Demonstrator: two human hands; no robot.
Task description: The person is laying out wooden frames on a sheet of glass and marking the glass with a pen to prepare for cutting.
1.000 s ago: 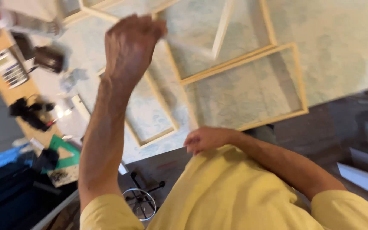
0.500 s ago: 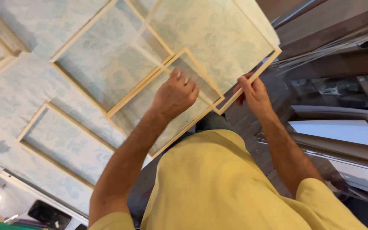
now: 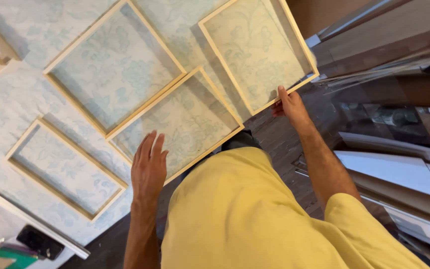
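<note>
Patterned cloth (image 3: 21, 99) is covering the desk under several wooden frames. Right hand (image 3: 290, 107) is pinching the far-right frame (image 3: 260, 50) at its near corner; left hand (image 3: 149, 167), fingers spread, is hovering over the middle frame (image 3: 180, 122). Steadying both edges would help.

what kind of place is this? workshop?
Likely a workshop or craft studio, though a home workspace can't be ruled out. Several bare wooden frames lie on a patterned cloth over a work surface, the right hand grips one frame, and boards are stacked alongside.
</note>
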